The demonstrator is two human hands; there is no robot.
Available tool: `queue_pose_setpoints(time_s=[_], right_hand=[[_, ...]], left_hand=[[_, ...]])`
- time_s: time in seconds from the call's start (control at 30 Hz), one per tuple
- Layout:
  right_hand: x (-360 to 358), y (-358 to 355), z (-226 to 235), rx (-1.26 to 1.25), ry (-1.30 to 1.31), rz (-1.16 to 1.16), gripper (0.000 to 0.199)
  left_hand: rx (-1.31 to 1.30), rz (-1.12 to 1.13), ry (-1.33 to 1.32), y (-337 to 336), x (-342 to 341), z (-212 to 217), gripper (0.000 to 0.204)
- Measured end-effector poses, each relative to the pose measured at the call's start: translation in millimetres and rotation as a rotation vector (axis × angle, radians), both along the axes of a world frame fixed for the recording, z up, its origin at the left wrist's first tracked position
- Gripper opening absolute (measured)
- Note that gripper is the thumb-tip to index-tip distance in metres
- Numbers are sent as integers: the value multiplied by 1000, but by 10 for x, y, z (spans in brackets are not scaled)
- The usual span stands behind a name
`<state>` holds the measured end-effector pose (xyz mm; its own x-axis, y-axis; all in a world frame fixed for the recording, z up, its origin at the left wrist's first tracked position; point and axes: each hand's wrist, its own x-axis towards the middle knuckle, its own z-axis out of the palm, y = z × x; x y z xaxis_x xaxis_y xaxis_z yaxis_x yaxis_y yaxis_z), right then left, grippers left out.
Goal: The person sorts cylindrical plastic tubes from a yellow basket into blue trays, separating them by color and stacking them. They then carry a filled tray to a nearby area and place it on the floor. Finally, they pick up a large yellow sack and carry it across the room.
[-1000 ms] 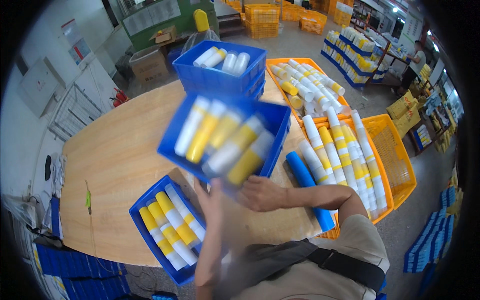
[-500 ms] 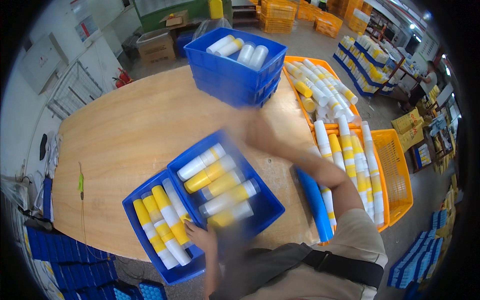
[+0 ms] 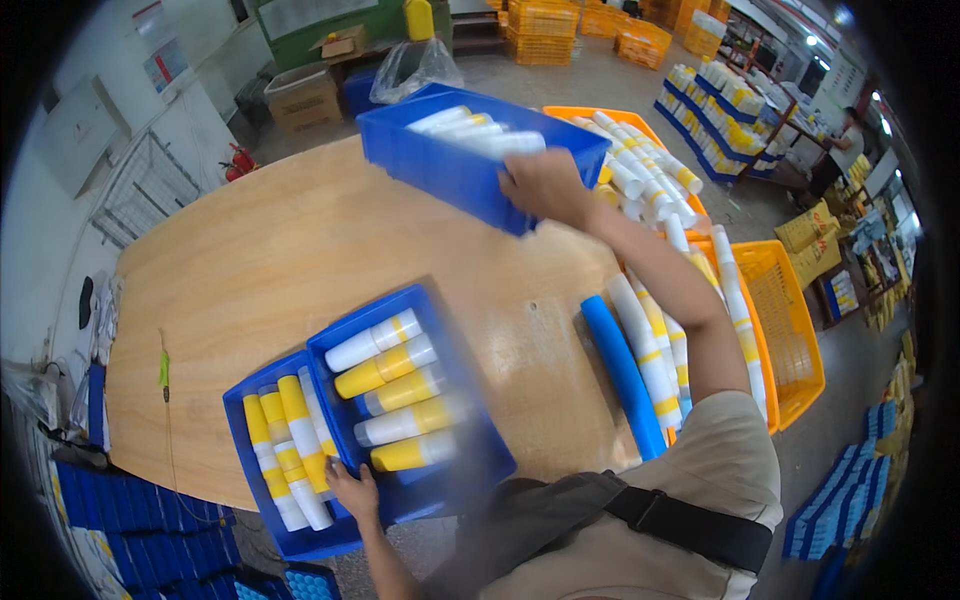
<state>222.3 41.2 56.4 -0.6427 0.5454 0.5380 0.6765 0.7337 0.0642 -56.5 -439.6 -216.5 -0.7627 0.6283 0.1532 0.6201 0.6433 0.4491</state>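
My right hand grips the near wall of a blue bin at the far side of the table. Several white and yellow tubes lie in that bin, which is blurred by motion. Close to me, two blue bins stand side by side. My left hand is closed over the wall of the left one, beside its white and yellow tubes. The right one carries a row of similar tubes, with bare floor along its right side.
Orange crates full of long stacked tubes line the table's right edge. A blue roll lies beside them. A green-handled tool rests on the wooden table at left. Another person stands far right.
My right hand has come onto the far blue bin, which has turned and shifted toward the right. The two near bins have slid slightly left, along with my left hand.
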Motion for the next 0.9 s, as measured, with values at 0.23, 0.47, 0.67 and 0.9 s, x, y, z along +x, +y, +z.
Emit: queue_pose_setpoints(time_s=[0.23, 0.47, 0.67, 0.9], right_hand=[[707, -2252, -888, 114, -44, 298, 14], [165, -3324, -1757, -388, -12, 345, 25], [-208, -3329, -1755, -663, -115, 596, 52], [-293, -243, -1669, -385, 275, 198, 44]], left_hand=[[-41, 29, -56, -641, -812, -38, 64], [-65, 38, -40, -883, -1125, 1, 66], [203, 18, 276, 193, -420, 327, 75], [-64, -22, -67, 1425, 1040, 271, 98]])
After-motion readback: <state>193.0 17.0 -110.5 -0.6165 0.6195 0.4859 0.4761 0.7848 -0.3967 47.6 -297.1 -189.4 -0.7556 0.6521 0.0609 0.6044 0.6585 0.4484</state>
